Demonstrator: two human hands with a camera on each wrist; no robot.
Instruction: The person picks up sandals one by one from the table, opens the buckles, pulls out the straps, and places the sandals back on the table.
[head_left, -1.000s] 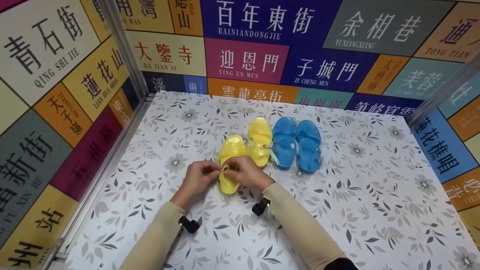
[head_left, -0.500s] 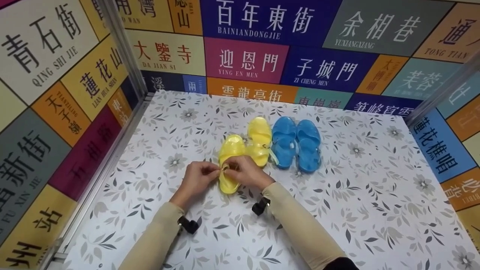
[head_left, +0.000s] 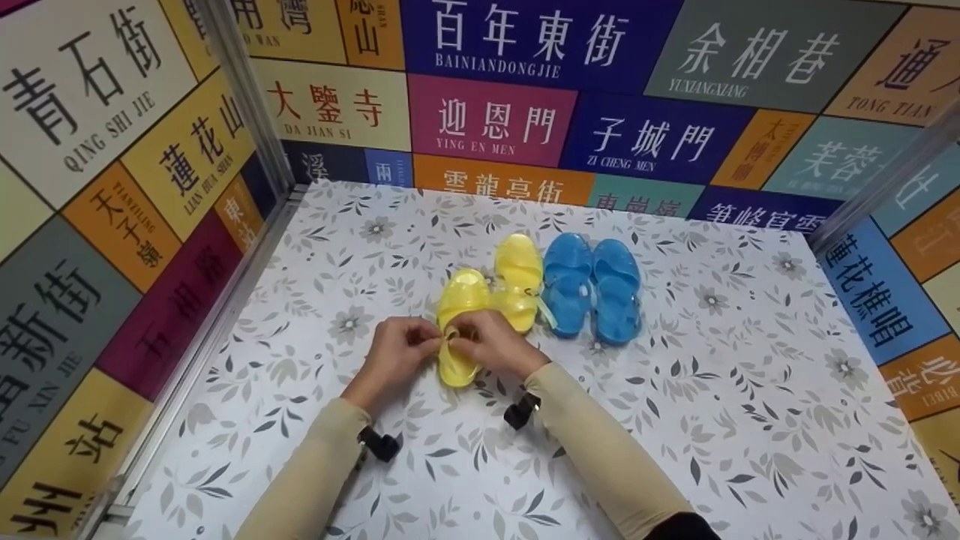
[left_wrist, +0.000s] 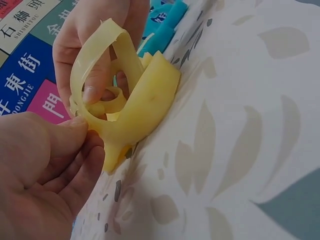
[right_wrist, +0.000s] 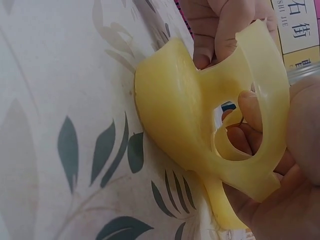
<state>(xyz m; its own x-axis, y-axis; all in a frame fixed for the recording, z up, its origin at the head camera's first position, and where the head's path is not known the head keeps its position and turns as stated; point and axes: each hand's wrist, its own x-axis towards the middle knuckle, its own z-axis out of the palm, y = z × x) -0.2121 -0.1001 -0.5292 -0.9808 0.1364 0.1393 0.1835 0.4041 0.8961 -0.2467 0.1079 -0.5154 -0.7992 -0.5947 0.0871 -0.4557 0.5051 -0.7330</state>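
Note:
A yellow jelly sandal (head_left: pixel 463 289) lies on the table with its toe pointing away from me. At its left side my left hand (head_left: pixel 394 349) pinches the sandal strap (left_wrist: pixel 82 62) between thumb and fingers. My right hand (head_left: pixel 491 341) reaches over the sandal from the right, its thumb and fingers gripping the same strap at the inner side. The strap arches up in a loop above the heel (right_wrist: pixel 165 100), with a smaller curled band inside. A thin dark pin shows near the fingertips in the right wrist view. Fingers partly hide the fastening.
Right beside it lies the other yellow sandal (head_left: pixel 519 255), its loose strap end (head_left: pixel 549 313) sticking out to the right. Two blue sandals (head_left: pixel 568 259) stand side by side further right. Sign-printed panels (head_left: pixel 487 120) border the flower-patterned tabletop (head_left: pixel 712 397) at the back and sides.
My left hand has shifted very slightly at the strap, with its back a little higher. My right hand and all the sandals stay in place.

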